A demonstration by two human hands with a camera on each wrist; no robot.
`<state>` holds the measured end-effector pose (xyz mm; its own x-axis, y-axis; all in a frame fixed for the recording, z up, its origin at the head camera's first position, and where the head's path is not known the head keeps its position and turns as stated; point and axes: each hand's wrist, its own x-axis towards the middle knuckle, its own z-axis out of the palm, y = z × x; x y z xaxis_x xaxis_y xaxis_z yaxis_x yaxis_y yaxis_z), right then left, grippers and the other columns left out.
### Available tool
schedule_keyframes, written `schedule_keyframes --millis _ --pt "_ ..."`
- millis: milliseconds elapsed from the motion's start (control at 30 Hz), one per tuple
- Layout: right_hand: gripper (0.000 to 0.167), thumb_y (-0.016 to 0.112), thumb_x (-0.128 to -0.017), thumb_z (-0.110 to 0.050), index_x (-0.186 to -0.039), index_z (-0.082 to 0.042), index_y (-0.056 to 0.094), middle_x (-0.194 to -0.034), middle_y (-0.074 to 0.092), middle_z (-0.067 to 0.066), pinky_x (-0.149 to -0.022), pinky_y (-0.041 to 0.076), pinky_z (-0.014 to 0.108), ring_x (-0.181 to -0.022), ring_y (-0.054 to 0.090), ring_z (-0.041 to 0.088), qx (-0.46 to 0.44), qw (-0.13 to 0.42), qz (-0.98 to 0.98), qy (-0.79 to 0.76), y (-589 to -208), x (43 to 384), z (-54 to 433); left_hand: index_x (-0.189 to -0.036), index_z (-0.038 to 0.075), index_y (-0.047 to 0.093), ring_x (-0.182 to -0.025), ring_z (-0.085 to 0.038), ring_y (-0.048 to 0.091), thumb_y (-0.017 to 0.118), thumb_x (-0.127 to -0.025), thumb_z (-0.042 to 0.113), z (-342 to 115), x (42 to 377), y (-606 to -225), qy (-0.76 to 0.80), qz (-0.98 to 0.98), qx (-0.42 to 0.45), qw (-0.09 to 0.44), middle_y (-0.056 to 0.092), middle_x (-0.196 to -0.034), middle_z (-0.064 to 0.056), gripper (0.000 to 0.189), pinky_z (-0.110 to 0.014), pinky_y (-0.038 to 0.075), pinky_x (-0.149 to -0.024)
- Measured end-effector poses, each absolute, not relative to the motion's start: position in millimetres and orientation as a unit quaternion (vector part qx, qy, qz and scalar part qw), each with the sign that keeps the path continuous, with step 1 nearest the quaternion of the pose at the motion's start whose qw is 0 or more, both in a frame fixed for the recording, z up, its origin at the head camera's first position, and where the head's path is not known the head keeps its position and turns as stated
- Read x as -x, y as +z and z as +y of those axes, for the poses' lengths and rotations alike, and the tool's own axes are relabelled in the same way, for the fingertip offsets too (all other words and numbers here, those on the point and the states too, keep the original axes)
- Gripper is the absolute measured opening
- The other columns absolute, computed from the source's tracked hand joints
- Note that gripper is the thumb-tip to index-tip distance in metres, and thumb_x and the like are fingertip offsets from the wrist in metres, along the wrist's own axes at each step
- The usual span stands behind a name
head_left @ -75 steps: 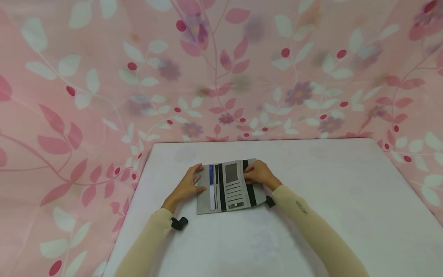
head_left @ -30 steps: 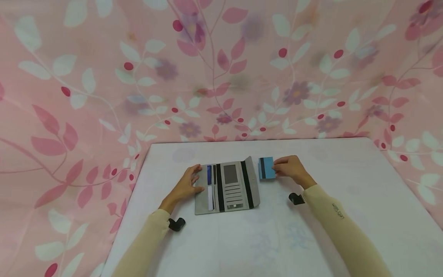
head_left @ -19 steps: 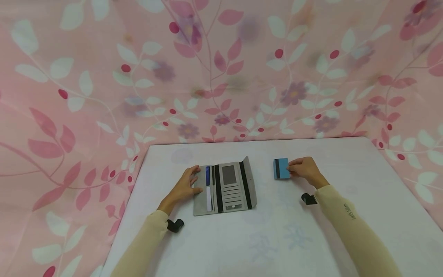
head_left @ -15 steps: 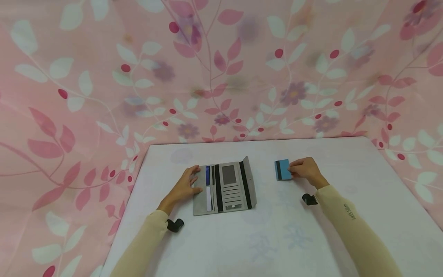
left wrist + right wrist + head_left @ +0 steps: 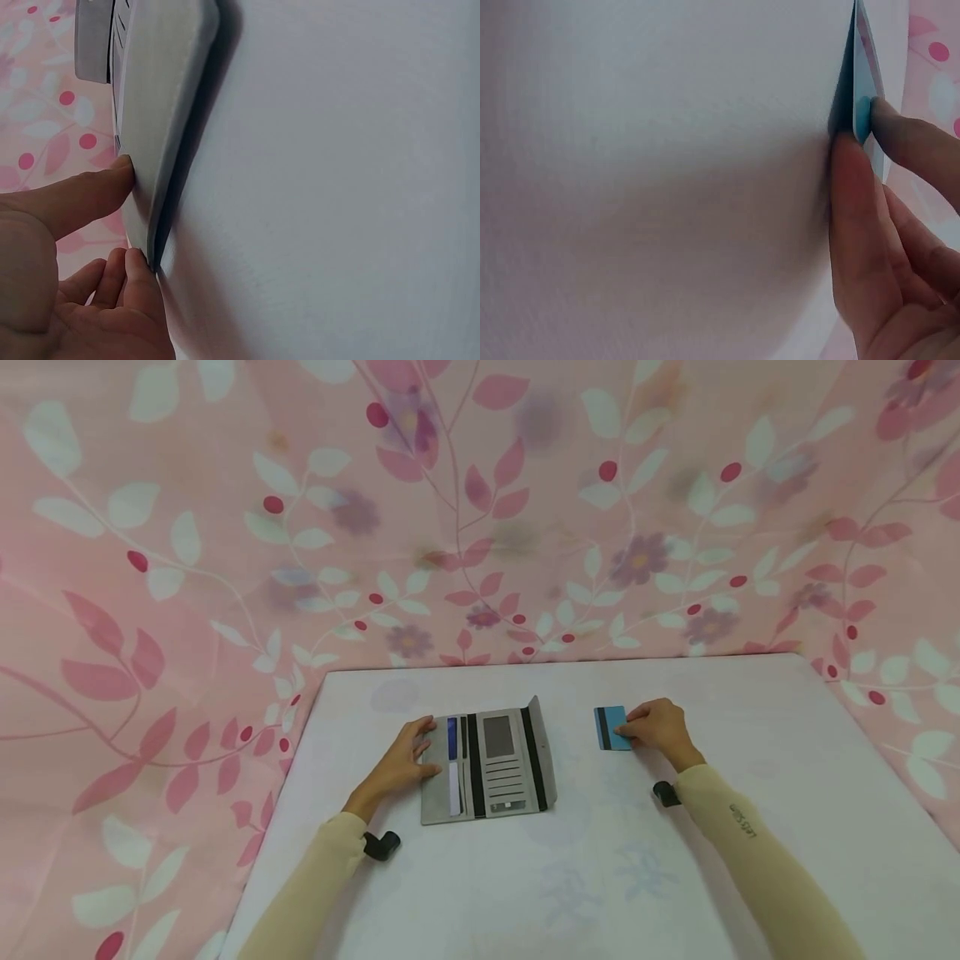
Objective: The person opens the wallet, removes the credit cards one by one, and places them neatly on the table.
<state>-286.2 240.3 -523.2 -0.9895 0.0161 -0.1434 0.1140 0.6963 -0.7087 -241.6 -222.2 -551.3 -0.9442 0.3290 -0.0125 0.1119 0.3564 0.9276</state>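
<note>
An opened grey wallet (image 5: pixel 502 789) with black bands and card slots lies on the white table. My left hand (image 5: pixel 396 770) rests at its left edge: the thumb (image 5: pixel 105 191) lies on the grey panel, and the other fingers (image 5: pixel 142 281) touch the border, loosely bent. To the right of the wallet, my right hand (image 5: pixel 656 731) pinches a blue card (image 5: pixel 611 718) with a dark stripe by its right side. In the right wrist view, the card (image 5: pixel 864 82) stands at a slant close over the tabletop, between thumb and finger.
Blue and white items (image 5: pixel 453 789) poke out of the wallet's left pocket. The wallet's right flap (image 5: pixel 543 752) stands partly raised. A pink floral cloth (image 5: pixel 480 527) hangs behind the white table (image 5: pixel 570 893). Each wrist wears a black camera mount (image 5: pixel 382 845).
My right hand has drawn the blue card from the wallet's right part and carried it right. Lately its thumb has shifted further over the card. My left hand has stayed at the wallet.
</note>
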Motion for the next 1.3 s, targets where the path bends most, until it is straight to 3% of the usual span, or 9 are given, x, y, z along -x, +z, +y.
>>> schedule_keyframes --millis 100,267,467,700,800,1000,1300 --pt "0.039 0.085 -0.075 -0.023 -0.096 0.007 0.070 -0.078 0.070 0.014 -0.080 0.059 0.048 -0.063 0.068 0.021 -0.025 0.050 0.929 -0.366 -521 285 236 -0.152 -0.001 0.019 -0.142 -0.032 0.025 0.074 -0.073 -0.018 -222 242 -552 0.555 0.815 -0.135 0.099 0.026 -0.150 -0.020 0.097 -0.036 0.033 -0.115" --pt "0.041 0.085 -0.075 -0.029 -0.090 0.006 0.069 -0.094 0.065 0.021 -0.071 0.059 0.044 -0.083 0.060 0.031 -0.014 0.042 0.948 -0.314 -519 285 230 -0.151 -0.001 0.020 -0.142 -0.034 0.026 0.073 -0.074 -0.018 -222 241 -552 0.553 0.817 -0.134 0.098 0.026 -0.149 -0.020 0.096 -0.038 0.033 -0.115" --pt "0.043 0.086 -0.074 -0.028 -0.087 0.008 0.065 -0.087 0.065 0.022 -0.059 0.057 0.040 -0.070 0.060 0.029 0.014 0.025 0.964 -0.264 -514 288 224 -0.151 -0.002 0.020 -0.142 -0.033 0.025 0.073 -0.074 -0.019 -220 243 -551 0.548 0.819 -0.142 0.095 0.026 -0.149 -0.021 0.095 -0.038 0.032 -0.116" --pt "0.018 0.077 -0.084 -0.015 -0.085 0.002 0.070 -0.073 0.067 0.009 -0.052 0.056 0.032 -0.060 0.064 0.019 0.105 -0.023 0.932 -0.345 -492 280 171 -0.151 -0.004 0.019 -0.142 -0.033 0.026 0.073 -0.074 -0.019 -220 241 -548 0.540 0.825 -0.133 0.101 0.026 -0.149 -0.021 0.095 -0.034 0.033 -0.115" --pt "0.011 0.073 -0.086 -0.011 -0.089 -0.001 0.072 -0.073 0.068 0.004 -0.050 0.055 0.027 -0.057 0.064 0.014 0.142 -0.003 0.908 -0.394 -481 267 136 -0.151 -0.003 0.019 -0.142 -0.032 0.027 0.073 -0.074 -0.019 -220 241 -547 0.542 0.823 -0.133 0.103 0.026 -0.149 -0.021 0.096 -0.033 0.033 -0.115" --pt "0.011 0.068 -0.089 -0.006 -0.096 0.000 0.073 -0.079 0.066 0.003 -0.056 0.058 0.024 -0.062 0.063 0.014 0.177 0.072 0.891 -0.413 -485 245 87 -0.151 -0.003 0.019 -0.142 -0.034 0.027 0.072 -0.073 -0.020 -220 241 -549 0.552 0.816 -0.140 0.100 0.026 -0.149 -0.022 0.096 -0.036 0.033 -0.115" --pt "0.006 0.068 -0.088 -0.001 -0.093 -0.001 0.072 -0.077 0.069 0.004 -0.061 0.060 0.027 -0.064 0.066 0.014 0.136 0.123 0.888 -0.421 -514 251 86 -0.151 -0.003 0.021 -0.142 -0.033 0.026 0.074 -0.073 -0.019 -222 243 -552 0.550 0.817 -0.145 0.093 0.027 -0.148 -0.022 0.096 -0.036 0.033 -0.115"
